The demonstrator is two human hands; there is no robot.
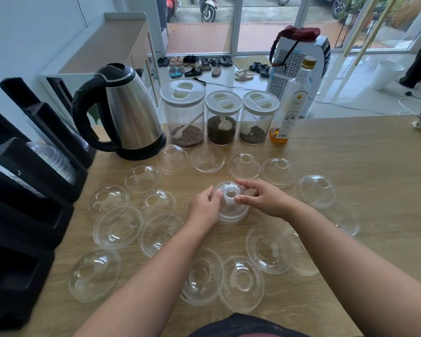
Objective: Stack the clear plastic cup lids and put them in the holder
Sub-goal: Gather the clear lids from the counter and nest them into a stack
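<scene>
Several clear dome lids lie scattered over the wooden table (350, 152), some dome up, some upside down. At the centre stands a small stack of lids (231, 205), dome up. My left hand (204, 210) grips its left side and my right hand (263, 198) pinches the top lid from the right, both on the stack. Loose lids lie close by, such as one upside down (117, 227) to the left and another (267, 249) near my right forearm. The black holder (34, 181) stands at the left edge, with a row of stacked lids (56, 161) inside a slot.
A steel kettle (129, 110) stands at the back left. Three lidded jars (221, 117) and a bottle of amber liquid (289, 103) line the back edge. Beyond the table are a floor with shoes and glass doors.
</scene>
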